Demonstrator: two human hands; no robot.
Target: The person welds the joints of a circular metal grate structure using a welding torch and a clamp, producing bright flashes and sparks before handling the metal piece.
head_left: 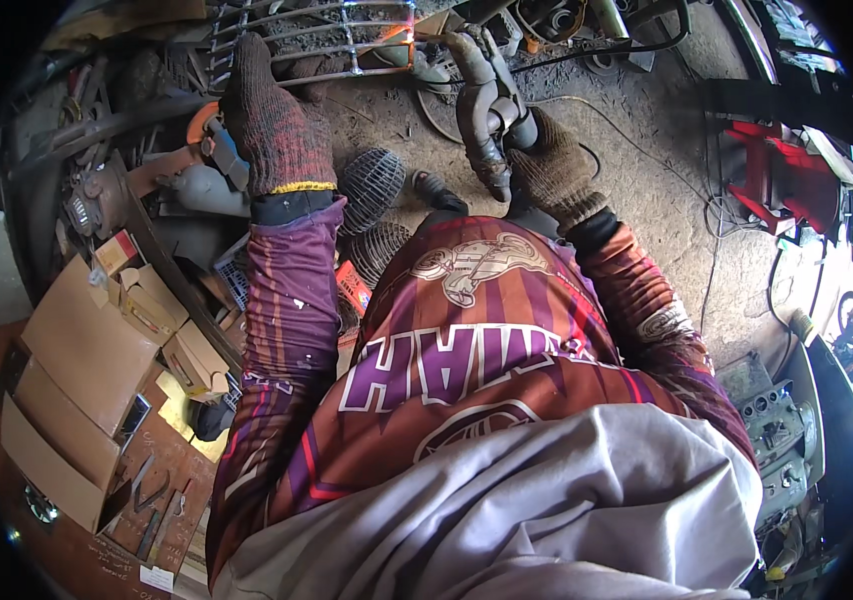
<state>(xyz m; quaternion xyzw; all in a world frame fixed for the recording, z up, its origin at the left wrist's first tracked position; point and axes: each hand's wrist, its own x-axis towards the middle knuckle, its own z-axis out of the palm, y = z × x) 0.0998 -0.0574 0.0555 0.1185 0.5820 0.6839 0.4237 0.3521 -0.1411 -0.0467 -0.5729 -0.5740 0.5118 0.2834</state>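
Observation:
My left hand [282, 135], in a dark red-grey knitted glove with a yellow cuff edge, is closed on the lower left corner of a metal rod grille [317, 45] at the top. In a brown knitted glove, my right hand [555, 165] grips the handle of a worn grey welding electrode holder [487, 110]. The holder's jaws point up toward the grille's right side. A hot joint [407, 32] glows orange there, close to the tip. My left fingertips are partly hidden by the rods.
Round wire cages [372, 185] stand between my arms. Opened cardboard boxes [82, 375] and pliers [154, 490] lie on the brown board at left. Cables [637, 150] cross the dirty floor. A red metal piece [782, 180] and a grey engine part [779, 425] are at right.

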